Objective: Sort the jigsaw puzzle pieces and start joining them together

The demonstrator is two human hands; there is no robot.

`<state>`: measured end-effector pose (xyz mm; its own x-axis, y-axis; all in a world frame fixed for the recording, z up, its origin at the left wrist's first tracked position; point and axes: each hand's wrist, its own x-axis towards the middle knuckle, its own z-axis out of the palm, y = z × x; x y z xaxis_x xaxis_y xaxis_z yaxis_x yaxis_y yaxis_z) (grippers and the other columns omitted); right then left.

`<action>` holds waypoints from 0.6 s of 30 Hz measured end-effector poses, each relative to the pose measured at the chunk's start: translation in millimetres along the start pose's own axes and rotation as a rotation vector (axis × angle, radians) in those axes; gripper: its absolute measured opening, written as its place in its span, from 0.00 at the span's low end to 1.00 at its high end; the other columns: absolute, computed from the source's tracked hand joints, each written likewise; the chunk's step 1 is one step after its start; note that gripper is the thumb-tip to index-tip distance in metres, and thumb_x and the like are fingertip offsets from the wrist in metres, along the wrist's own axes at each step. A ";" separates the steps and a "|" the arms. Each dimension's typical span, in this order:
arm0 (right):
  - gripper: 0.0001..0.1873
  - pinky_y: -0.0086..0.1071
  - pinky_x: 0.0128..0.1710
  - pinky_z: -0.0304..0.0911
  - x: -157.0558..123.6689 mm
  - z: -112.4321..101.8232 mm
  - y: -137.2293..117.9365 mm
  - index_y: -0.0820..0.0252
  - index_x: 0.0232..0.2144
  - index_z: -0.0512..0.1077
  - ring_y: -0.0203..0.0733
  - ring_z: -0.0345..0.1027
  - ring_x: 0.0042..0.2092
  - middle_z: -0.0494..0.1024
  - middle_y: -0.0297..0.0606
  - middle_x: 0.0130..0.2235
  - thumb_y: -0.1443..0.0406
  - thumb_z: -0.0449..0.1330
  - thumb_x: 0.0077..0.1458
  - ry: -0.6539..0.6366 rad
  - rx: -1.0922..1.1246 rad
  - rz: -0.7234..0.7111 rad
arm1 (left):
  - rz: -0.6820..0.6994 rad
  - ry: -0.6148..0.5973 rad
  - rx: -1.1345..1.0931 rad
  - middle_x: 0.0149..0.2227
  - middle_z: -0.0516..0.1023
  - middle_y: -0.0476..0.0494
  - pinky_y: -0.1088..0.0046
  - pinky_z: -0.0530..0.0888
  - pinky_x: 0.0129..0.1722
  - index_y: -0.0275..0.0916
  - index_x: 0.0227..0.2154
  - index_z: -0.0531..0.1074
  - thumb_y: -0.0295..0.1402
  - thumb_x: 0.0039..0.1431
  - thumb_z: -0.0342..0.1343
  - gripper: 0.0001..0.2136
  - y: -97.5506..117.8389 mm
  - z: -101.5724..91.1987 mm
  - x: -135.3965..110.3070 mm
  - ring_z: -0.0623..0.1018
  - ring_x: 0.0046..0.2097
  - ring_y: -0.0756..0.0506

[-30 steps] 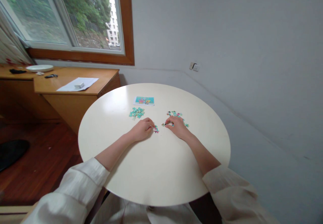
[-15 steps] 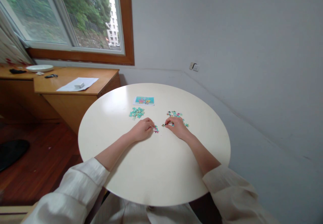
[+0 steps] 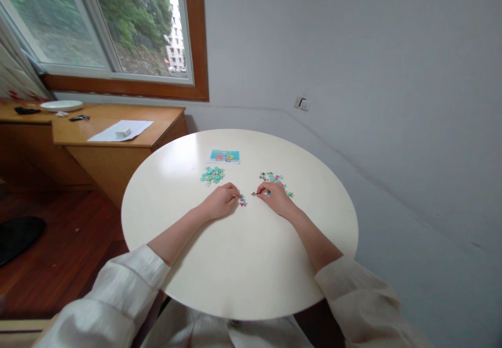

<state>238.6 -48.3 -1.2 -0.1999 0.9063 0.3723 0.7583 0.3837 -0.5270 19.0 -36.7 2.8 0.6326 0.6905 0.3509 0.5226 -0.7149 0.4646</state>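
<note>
Both my hands rest on a round cream table. My left hand is curled, its fingertips pinching a small cluster of joined puzzle pieces. My right hand is also curled, its fingertips on a small puzzle piece at the edge of a colourful pile of pieces. A second pile of mostly turquoise pieces lies just beyond my left hand. Further back lies a small reference picture card.
A wooden desk stands to the left under a window, carrying a sheet of paper, a white plate and small dark items. A grey wall runs close along the table's right side, with a socket.
</note>
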 end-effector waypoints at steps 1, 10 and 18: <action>0.05 0.36 0.41 0.57 -0.1 0.0 0.0 0.58 0.23 0.72 0.39 0.69 0.33 0.77 0.34 0.28 0.72 0.62 0.45 0.001 -0.004 0.001 | -0.002 0.000 0.001 0.39 0.74 0.40 0.70 0.71 0.46 0.34 0.34 0.77 0.20 0.52 0.47 0.13 0.3 -0.2 0.0 0.76 0.41 0.46; 0.04 0.34 0.40 0.59 -0.6 0.4 0.6 0.59 0.24 0.71 0.39 0.69 0.33 0.77 0.34 0.28 0.72 0.61 0.45 -0.010 0.047 0.005 | -0.004 0.000 -0.007 0.39 0.74 0.41 0.71 0.71 0.47 0.35 0.34 0.76 0.21 0.52 0.47 0.14 2.5 -2.5 -0.4 0.76 0.41 0.47; 0.08 0.34 0.41 0.63 2.0 0.5 9.5 0.57 0.32 0.70 0.38 0.70 0.34 0.77 0.34 0.31 0.70 0.55 0.48 0.159 0.142 0.074 | -0.010 -0.010 -0.018 0.40 0.74 0.40 0.70 0.71 0.47 0.34 0.35 0.76 0.21 0.53 0.46 0.14 0.8 -2.2 -0.9 0.76 0.41 0.46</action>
<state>245.0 -42.8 -5.9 -0.0379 0.8977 0.4389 0.6702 0.3486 -0.6552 17.6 -37.6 4.6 0.6333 0.6963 0.3377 0.5184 -0.7057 0.4829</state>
